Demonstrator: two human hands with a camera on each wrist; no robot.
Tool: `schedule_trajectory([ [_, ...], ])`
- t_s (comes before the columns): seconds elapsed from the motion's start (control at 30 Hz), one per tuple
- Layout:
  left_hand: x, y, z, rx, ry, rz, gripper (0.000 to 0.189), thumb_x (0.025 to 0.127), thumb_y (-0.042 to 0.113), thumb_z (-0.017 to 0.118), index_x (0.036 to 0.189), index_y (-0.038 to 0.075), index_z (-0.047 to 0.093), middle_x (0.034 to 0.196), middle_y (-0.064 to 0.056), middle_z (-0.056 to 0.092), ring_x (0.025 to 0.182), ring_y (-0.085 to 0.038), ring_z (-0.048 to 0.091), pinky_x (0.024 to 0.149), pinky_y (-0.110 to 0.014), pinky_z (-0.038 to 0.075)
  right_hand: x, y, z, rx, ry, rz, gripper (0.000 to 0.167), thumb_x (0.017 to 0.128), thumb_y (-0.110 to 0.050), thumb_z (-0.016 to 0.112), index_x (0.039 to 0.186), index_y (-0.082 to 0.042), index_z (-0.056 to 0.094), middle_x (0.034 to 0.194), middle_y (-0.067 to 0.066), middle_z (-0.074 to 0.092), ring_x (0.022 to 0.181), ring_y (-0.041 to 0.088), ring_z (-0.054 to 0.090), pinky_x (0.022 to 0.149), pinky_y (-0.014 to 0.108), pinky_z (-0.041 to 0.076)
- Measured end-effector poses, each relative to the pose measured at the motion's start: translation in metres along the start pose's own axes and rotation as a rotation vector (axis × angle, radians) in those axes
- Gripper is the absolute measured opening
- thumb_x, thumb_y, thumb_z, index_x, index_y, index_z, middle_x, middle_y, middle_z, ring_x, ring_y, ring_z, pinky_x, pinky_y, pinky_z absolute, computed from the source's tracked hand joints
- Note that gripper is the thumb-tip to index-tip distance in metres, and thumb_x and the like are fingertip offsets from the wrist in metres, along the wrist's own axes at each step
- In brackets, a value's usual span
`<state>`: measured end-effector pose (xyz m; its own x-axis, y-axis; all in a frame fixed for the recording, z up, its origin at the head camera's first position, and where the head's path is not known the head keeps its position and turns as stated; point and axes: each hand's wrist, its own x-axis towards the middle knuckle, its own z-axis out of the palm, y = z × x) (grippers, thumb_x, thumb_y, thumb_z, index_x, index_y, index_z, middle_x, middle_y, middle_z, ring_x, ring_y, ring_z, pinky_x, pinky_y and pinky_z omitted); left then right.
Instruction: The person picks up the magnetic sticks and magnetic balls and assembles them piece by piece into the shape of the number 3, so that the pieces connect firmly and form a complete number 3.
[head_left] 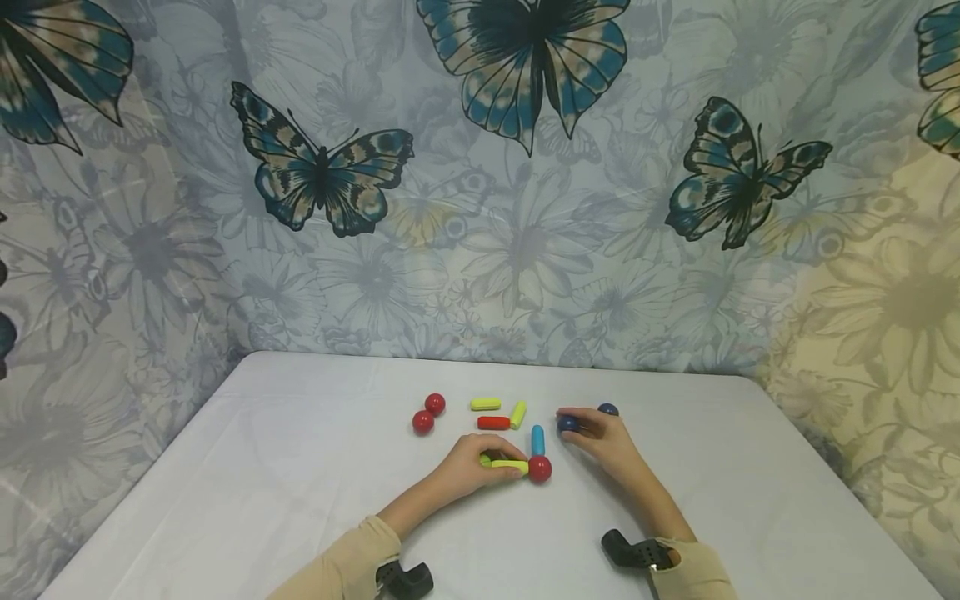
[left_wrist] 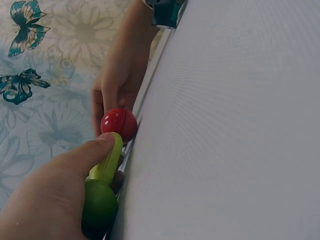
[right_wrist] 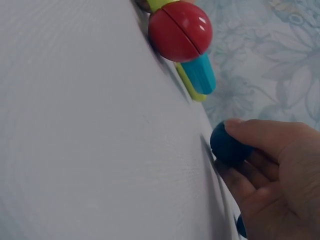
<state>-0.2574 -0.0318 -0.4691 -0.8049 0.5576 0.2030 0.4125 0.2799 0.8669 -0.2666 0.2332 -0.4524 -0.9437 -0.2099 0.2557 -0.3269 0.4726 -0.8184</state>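
My left hand [head_left: 468,467] pinches a yellow-green rod [head_left: 510,465] between thumb and fingers. A green ball [left_wrist: 100,205] sits at the rod's near end, partly covered by the hand in the left wrist view. At its other end is a red ball [head_left: 540,469], from which a light blue rod [head_left: 537,440] points toward the back of the table. To the right, my right hand [head_left: 611,442] grips a dark blue ball [right_wrist: 229,145] with its thumb on top and fingers beneath. That ball is apart from the light blue rod's free end.
Behind my left hand lie two yellow rods [head_left: 485,404] and a red rod [head_left: 493,423]. Two red balls [head_left: 423,422] rest farther left. Another dark blue ball [head_left: 608,409] is just behind my right hand. Butterfly-print fabric [head_left: 525,275] stands behind the white table [head_left: 262,467].
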Motion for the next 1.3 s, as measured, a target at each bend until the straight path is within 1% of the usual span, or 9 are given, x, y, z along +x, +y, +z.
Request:
schedule_trajectory([
  [0.23, 0.000, 0.000, 0.001, 0.006, -0.002, 0.002, 0.023, 0.085, 0.030, 0.075, 0.107, 0.023, 0.074, 0.101, 0.011, 0.074, 0.086, 0.000, 0.062, 0.080, -0.018, 0.051, 0.003, -0.002, 0.004, 0.001, 0.002, 0.013, 0.040, 0.088, -0.011, 0.071, 0.126, -0.002, 0.063, 0.129, 0.018, 0.064, 0.125, 0.034, 0.058, 0.100, 0.038, 0.049],
  [0.53, 0.001, -0.001, 0.001, 0.014, 0.005, 0.001, 0.022, 0.086, 0.031, 0.074, 0.107, 0.024, 0.074, 0.101, 0.012, 0.074, 0.088, 0.001, 0.062, 0.081, -0.018, 0.052, 0.010, -0.005, 0.010, -0.015, 0.010, 0.067, 0.041, 0.089, -0.010, 0.069, 0.128, -0.002, 0.061, 0.132, 0.019, 0.062, 0.127, 0.034, 0.056, 0.102, 0.037, 0.048],
  [0.8, 0.001, -0.002, 0.001, 0.014, 0.005, 0.002, 0.021, 0.087, 0.030, 0.074, 0.107, 0.026, 0.074, 0.101, 0.012, 0.074, 0.088, 0.000, 0.062, 0.081, -0.018, 0.052, 0.017, -0.010, 0.017, 0.016, 0.018, 0.091, 0.041, 0.089, -0.008, 0.069, 0.129, -0.001, 0.060, 0.133, 0.019, 0.061, 0.128, 0.034, 0.055, 0.104, 0.040, 0.046],
  [0.87, 0.001, -0.001, 0.001, 0.013, 0.012, 0.002, 0.020, 0.087, 0.028, 0.074, 0.107, 0.024, 0.074, 0.101, 0.009, 0.075, 0.087, -0.001, 0.061, 0.081, -0.018, 0.051, 0.019, -0.011, 0.019, 0.026, 0.018, 0.091, 0.042, 0.089, -0.008, 0.069, 0.129, -0.001, 0.060, 0.133, 0.019, 0.062, 0.128, 0.034, 0.055, 0.104, 0.040, 0.046],
  [0.93, -0.001, 0.007, 0.001, 0.008, 0.021, -0.004, 0.020, 0.087, 0.024, 0.074, 0.107, 0.020, 0.075, 0.101, 0.005, 0.075, 0.086, -0.001, 0.061, 0.080, -0.017, 0.050, 0.019, -0.017, 0.020, 0.041, 0.009, 0.086, 0.042, 0.090, -0.007, 0.068, 0.129, 0.002, 0.059, 0.133, 0.021, 0.061, 0.128, 0.035, 0.055, 0.104, 0.041, 0.046],
  [1.07, -0.001, 0.009, 0.002, 0.016, 0.035, -0.018, 0.020, 0.087, 0.019, 0.074, 0.107, 0.016, 0.075, 0.101, 0.001, 0.076, 0.085, -0.002, 0.060, 0.080, -0.016, 0.049, 0.021, -0.019, 0.023, 0.057, 0.001, 0.079, 0.042, 0.091, -0.007, 0.066, 0.130, 0.004, 0.057, 0.133, 0.022, 0.060, 0.128, 0.036, 0.055, 0.106, 0.041, 0.045],
  [1.1, -0.001, 0.008, 0.002, 0.015, 0.035, -0.015, 0.020, 0.087, 0.019, 0.074, 0.107, 0.017, 0.075, 0.101, 0.002, 0.076, 0.085, -0.002, 0.060, 0.080, -0.016, 0.049, 0.021, -0.019, 0.023, 0.057, 0.002, 0.076, 0.042, 0.091, -0.007, 0.066, 0.130, 0.004, 0.057, 0.133, 0.022, 0.060, 0.128, 0.036, 0.055, 0.106, 0.041, 0.045],
  [1.17, 0.001, 0.000, 0.002, 0.019, 0.032, -0.010, 0.020, 0.086, 0.022, 0.075, 0.106, 0.021, 0.075, 0.101, 0.005, 0.075, 0.086, -0.001, 0.060, 0.080, -0.017, 0.049, 0.023, -0.015, 0.026, 0.052, 0.009, 0.075, 0.041, 0.092, -0.009, 0.066, 0.131, 0.003, 0.058, 0.133, 0.021, 0.061, 0.128, 0.035, 0.055, 0.106, 0.041, 0.045],
  [1.3, 0.001, -0.003, 0.002, 0.005, 0.026, 0.006, 0.020, 0.086, 0.025, 0.075, 0.106, 0.024, 0.074, 0.101, 0.007, 0.075, 0.087, -0.001, 0.060, 0.081, -0.017, 0.049, 0.024, -0.014, 0.029, 0.040, 0.014, 0.078, 0.041, 0.092, -0.009, 0.065, 0.130, 0.002, 0.058, 0.132, 0.021, 0.061, 0.127, 0.036, 0.056, 0.106, 0.042, 0.045],
])
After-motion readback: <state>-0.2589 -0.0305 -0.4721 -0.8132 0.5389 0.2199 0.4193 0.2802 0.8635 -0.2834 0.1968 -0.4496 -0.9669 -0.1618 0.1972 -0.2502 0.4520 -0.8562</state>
